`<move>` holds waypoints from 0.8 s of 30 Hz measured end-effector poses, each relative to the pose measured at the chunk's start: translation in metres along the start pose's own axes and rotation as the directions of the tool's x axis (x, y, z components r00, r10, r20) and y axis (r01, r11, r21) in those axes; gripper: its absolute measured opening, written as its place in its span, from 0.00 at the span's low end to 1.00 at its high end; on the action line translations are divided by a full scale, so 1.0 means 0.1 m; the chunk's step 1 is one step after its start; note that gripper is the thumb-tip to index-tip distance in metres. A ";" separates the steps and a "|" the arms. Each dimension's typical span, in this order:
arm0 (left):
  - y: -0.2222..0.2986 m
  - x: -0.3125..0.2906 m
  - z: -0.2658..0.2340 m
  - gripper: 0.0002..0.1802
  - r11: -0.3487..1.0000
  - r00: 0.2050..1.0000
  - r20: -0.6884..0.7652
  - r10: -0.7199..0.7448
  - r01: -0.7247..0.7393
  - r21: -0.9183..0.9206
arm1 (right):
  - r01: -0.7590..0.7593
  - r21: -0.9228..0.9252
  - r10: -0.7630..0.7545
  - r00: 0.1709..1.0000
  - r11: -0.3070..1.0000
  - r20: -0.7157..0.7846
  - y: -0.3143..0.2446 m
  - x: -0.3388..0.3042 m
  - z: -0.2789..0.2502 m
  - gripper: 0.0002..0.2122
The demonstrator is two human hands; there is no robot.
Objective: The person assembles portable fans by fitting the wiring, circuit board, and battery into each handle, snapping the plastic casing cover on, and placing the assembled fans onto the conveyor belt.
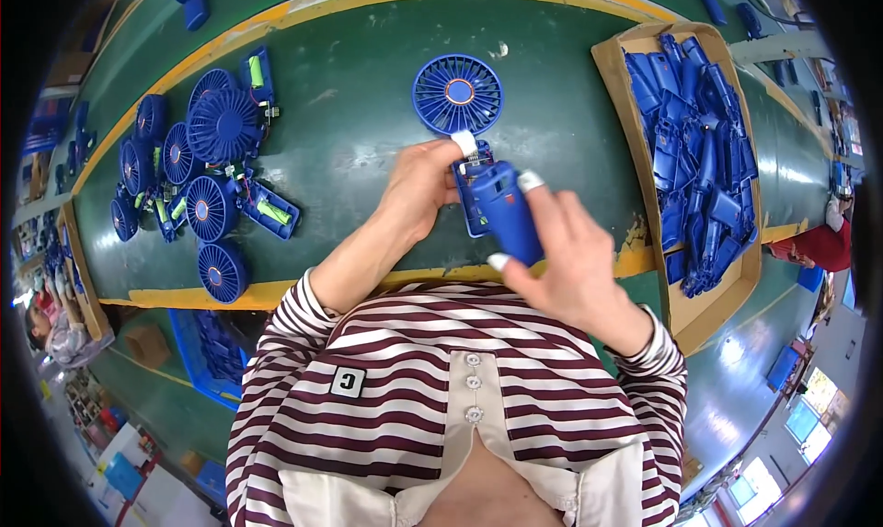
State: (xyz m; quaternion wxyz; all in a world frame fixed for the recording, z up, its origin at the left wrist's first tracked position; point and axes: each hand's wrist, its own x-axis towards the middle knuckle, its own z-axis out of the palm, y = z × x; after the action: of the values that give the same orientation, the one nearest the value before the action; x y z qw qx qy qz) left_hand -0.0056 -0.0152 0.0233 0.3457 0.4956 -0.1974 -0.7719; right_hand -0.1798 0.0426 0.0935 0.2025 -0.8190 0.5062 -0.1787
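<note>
Head view: the handheld fan is straight in front of the person, its round grille pointing away and its handle toward the body. The left hand, at the fan's left, is closed on the upper handle, its white-tipped thumb beside an exposed circuit board. The right hand, at the fan's right, has thumb and forefinger spread around a smooth blue cover, held between their tips. The cover lies over part of the handle, slanted, with the handle's left edge showing beside it. Whether the two touch I cannot tell.

Left of the fan is a cluster of open fans with green cells; right of it, a cardboard box holds blue shells.

From here, pressure at this slant could pinch a wire or mar the board, since the two edges do not line up. The fingertip hold on the cover looks light, so a slip could drop it, and the left thumb could get caught under its rim.
</note>
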 end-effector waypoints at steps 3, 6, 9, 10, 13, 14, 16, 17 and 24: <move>-0.02 -0.01 -0.02 0.23 0.995 0.999 0.024 0.022 -0.020 -0.094 | 0.082 -0.046 -0.081 0.997 0.996 0.014 -0.08 0.07 0.22 0.32; -0.07 0.00 -0.04 0.30 0.981 0.999 0.028 0.024 -0.019 -0.192 | 0.072 -0.071 -0.072 0.997 0.995 0.002 -0.12 0.18 0.32 0.31; -0.06 -0.03 -0.02 0.27 0.978 0.999 -0.005 0.053 -0.053 -0.202 | 0.001 -0.108 -0.003 1.000 0.994 -0.021 -0.10 0.27 0.37 0.30; -0.04 -0.04 -0.01 0.27 0.977 0.998 -0.009 0.055 -0.055 -0.206 | -0.007 -0.106 0.002 0.999 0.994 -0.043 -0.08 0.28 0.38 0.30; 0.02 -0.10 0.04 0.29 0.980 0.996 0.028 0.084 -0.078 -0.181 | -0.029 -0.087 0.024 0.998 0.996 -0.061 -0.04 0.30 0.38 0.29; 0.02 -0.09 0.03 0.29 0.980 0.996 0.026 0.082 -0.076 -0.183 | -0.051 -0.079 0.047 0.997 0.996 -0.059 -0.03 0.31 0.38 0.29; 0.01 -0.07 0.01 0.29 0.980 0.995 0.065 0.073 -0.059 -0.191 | -0.055 -0.067 0.051 0.997 0.996 -0.056 -0.02 0.32 0.38 0.28; 0.01 -0.07 0.01 0.29 0.979 0.995 0.062 0.073 -0.059 -0.193 | -0.054 -0.065 0.050 0.997 0.996 -0.061 -0.01 0.32 0.38 0.28; 0.00 -0.05 0.02 0.29 0.979 0.994 0.073 0.086 -0.071 -0.191 | -0.058 -0.064 0.055 0.997 0.996 -0.046 0.02 0.35 0.42 0.27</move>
State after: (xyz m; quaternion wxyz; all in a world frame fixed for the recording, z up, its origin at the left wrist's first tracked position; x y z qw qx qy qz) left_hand -0.0060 -0.0120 0.0273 0.4130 0.4209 -0.1568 -0.7922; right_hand -0.1462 0.0165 0.0599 0.1695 -0.8064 0.5391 -0.1745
